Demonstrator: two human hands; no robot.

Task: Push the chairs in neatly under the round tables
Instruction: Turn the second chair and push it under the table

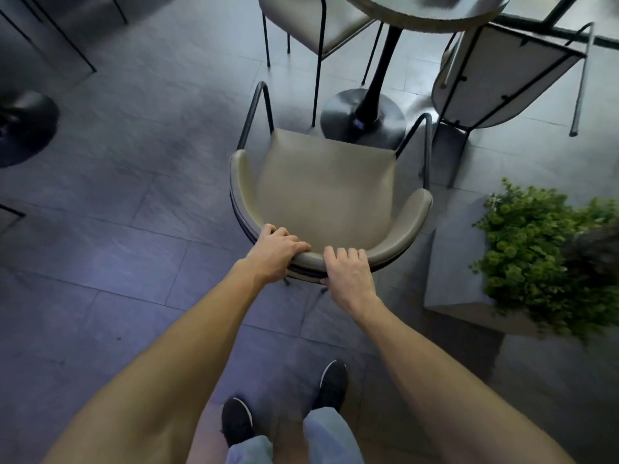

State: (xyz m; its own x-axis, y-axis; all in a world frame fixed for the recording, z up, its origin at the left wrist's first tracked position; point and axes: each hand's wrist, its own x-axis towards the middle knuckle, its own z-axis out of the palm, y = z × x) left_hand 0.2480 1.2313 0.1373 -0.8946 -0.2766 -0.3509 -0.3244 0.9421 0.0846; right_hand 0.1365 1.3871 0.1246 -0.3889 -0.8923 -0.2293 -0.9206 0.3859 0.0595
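Observation:
A beige padded chair (325, 192) with a curved backrest and black metal frame stands in front of me, its seat facing the round table (432, 15) at the top of the view. My left hand (276, 254) grips the top of the backrest left of centre, fingers curled over the rim. My right hand (348, 271) grips the same rim just to the right. The table's black pedestal base (363, 120) sits right beyond the seat's front edge. Two more beige chairs stand at the table, one at the far side (308, 25), one on the right (502, 75).
A grey concrete planter (452, 272) with a green bush (542, 249) stands close on the right of the chair. Another black pedestal base (23, 125) and thin chair legs lie at the far left. Grey floor tiles stretch to the left; my shoes are below.

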